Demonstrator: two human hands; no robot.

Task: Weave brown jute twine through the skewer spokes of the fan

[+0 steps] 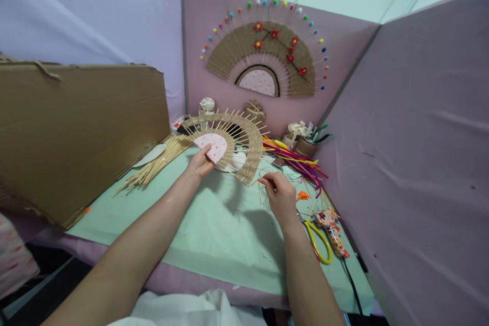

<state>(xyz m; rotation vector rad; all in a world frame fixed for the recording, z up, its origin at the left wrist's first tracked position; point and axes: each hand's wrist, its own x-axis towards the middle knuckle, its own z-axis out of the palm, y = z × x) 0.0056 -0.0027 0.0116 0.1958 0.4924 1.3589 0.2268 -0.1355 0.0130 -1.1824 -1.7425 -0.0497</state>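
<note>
You have open room over the front of the surface [217, 249], between your two forearms [153, 229]. To your left, the tall cardboard [95, 127] and the bundle of sticks [158, 163] block a sideways pass; to your right, the scissors [327, 253] and glue gun [331, 228] crowd your wrist. Ahead, the woven fan [255, 150] bars the middle, its sticks jutting outward.

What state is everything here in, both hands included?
Wall fan, hung, decorated with pompoms and flowers.
Held woven fan, lifted, lacking both.
Left hand, gripping its dotted half-circle.
Right hand, pinched closed near that fan's lower end.
Yellow-handled scissors, lying flat, blades mostly hidden.
Flower-patterned glue gun, lying down, corded.
Stick bundle, spread out.
Pipe cleaners, heaped.
Brown pot, upright.
Cardboard, standing upright.
</note>
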